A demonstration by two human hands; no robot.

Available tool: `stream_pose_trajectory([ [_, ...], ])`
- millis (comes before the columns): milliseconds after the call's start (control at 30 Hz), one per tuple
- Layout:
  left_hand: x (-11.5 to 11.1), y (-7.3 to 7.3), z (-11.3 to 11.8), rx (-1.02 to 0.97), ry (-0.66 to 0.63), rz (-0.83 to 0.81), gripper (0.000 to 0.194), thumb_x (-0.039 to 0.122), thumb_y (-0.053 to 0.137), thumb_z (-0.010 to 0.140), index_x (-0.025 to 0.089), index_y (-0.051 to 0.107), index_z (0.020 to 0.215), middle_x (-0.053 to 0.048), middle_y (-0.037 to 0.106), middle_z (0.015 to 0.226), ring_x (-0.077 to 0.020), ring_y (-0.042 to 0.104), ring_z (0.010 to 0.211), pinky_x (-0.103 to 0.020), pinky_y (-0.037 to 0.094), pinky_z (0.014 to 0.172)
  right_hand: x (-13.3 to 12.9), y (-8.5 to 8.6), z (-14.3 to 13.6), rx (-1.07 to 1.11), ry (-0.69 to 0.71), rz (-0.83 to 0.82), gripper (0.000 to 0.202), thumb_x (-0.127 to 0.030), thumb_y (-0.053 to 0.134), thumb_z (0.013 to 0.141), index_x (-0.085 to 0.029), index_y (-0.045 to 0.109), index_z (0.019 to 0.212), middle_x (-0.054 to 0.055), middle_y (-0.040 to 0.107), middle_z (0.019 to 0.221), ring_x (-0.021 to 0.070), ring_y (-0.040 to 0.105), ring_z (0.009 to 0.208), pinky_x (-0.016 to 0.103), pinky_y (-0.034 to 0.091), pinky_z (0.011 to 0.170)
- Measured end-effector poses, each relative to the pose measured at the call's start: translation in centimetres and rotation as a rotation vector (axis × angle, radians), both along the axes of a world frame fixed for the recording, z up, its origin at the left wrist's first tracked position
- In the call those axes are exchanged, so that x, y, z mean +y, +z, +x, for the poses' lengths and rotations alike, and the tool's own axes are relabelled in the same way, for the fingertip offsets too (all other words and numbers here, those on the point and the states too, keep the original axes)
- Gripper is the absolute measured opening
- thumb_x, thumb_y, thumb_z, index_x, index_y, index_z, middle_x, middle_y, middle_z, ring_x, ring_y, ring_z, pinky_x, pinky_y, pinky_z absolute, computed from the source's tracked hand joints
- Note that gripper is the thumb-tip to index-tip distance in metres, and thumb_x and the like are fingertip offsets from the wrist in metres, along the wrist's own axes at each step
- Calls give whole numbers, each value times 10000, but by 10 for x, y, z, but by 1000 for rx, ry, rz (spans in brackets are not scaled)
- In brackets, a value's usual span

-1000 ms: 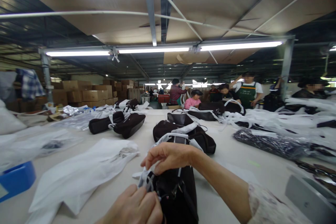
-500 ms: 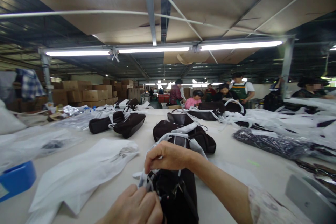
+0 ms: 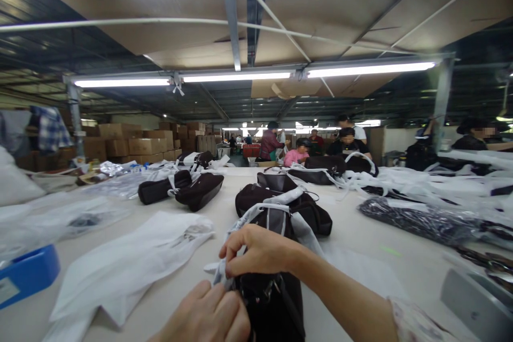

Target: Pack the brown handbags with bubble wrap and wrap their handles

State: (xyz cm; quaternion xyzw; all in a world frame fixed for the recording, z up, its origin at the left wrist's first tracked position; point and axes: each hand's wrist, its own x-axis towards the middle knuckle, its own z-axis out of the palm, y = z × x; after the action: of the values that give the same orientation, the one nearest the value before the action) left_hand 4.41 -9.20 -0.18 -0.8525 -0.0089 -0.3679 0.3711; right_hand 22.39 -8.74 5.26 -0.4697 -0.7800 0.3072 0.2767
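A black bag (image 3: 278, 312) lies on the table right in front of me, with metal fittings showing near its top. White wrapping (image 3: 219, 272) covers a strap at its left side. My right hand (image 3: 254, 251) reaches in from the right and pinches this white wrapping between thumb and fingers. Lower down, my left hand (image 3: 210, 314) is closed at the bag's left edge, its knuckles up; whatever its fingers grip is hidden beneath them. Just beyond my right hand, another black bag (image 3: 248, 200) has white-wrapped straps.
White sheets (image 3: 136, 256) and a blue holder (image 3: 34, 275) occupy the left side. More black bags (image 3: 200, 189) lie farther back. To the right are a plastic-wrapped dark bundle (image 3: 412, 219) and a grey metal box (image 3: 476, 304). Several people work beyond the table.
My right hand's fingertips have moved slightly down and now cover the dark fitting seen between my hands before. My left hand stays nearly in place. The view has shifted slightly.
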Motion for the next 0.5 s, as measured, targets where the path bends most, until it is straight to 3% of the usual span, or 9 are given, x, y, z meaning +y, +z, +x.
stream_pose_trajectory([
  [100,1,-1,-3,4,22,-27,368,92,273,1016,180,531,769,19,524,620,-146,450,504,-327,302,478,-9,-1,2,239,-37,-85,69,-214,700,642,-146,712,643,27,687,896,184,624,919,240,439,804],
  [233,3,-1,-3,-36,18,-15,359,55,266,999,162,546,801,15,536,619,-138,468,501,-313,321,481,-17,-8,4,356,-53,-37,139,-288,719,662,-151,727,639,41,689,868,204,621,945,265,438,847],
  [400,1,-1,-2,-43,20,-4,339,59,289,998,161,545,800,16,544,618,-133,475,494,-305,327,479,-16,-16,4,283,-119,54,123,-228,665,700,-150,751,660,29,715,789,172,630,793,241,468,746],
  [500,1,-2,-2,-40,32,-3,337,53,286,996,157,551,815,15,554,627,-136,495,506,-307,338,486,-15,-14,5,177,-87,155,171,-210,625,760,-140,781,746,38,739,763,175,649,761,240,479,726],
])
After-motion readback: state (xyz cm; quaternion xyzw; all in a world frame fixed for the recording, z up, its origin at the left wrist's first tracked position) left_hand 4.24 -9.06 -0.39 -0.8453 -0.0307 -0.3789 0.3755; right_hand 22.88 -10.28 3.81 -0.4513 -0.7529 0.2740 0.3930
